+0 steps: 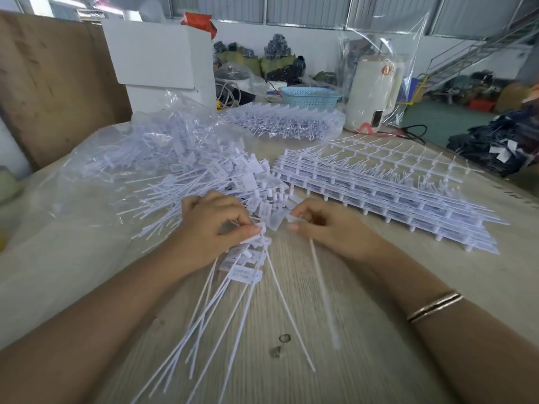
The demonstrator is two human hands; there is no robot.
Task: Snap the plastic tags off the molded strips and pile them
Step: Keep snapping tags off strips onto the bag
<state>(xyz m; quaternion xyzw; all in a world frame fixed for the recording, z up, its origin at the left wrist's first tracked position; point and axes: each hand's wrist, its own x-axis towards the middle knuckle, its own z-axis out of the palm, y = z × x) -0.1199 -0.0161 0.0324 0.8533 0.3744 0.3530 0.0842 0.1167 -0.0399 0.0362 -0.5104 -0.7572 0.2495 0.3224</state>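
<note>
My left hand (214,228) grips a bunch of white plastic tags (243,271) by their flat heads, and their long thin tails fan down toward me across the table. My right hand (323,225) pinches a single tag (319,275) at its head; its tail trails toward the table's near edge. Just beyond both hands lies a big loose pile of separated tags (210,182). To the right is a stack of molded strips (388,185) with tags still attached in rows.
A second heap of strips (285,122) sits in clear plastic at the back. Crumpled plastic sheeting (163,118) covers the table's left side. A blue basket (310,97), a white appliance (374,94) and a white box (159,59) stand behind. The wooden table (364,360) shows bare near me.
</note>
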